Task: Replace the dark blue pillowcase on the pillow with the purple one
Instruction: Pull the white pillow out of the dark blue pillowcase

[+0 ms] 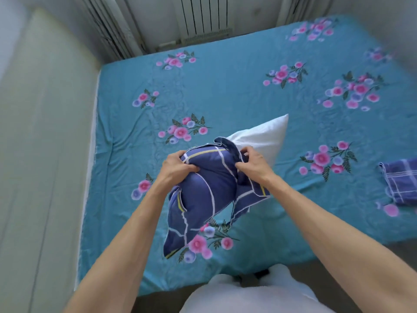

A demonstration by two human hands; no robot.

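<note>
A white pillow sticks halfway out of the dark blue pillowcase, which has white and yellow lines. Both are held up above the bed. My left hand grips the bunched case on its left side. My right hand pinches the rolled-back open edge of the case where the bare pillow comes out. The lower end of the case hangs down toward me. A folded purple pillowcase with a white check lies on the bed at the far right, partly cut off by the frame edge.
The bed carries a turquoise sheet with pink flowers. A pale wall panel runs along the bed's left side. A white radiator and curtains stand beyond the far edge. My legs are at the near edge.
</note>
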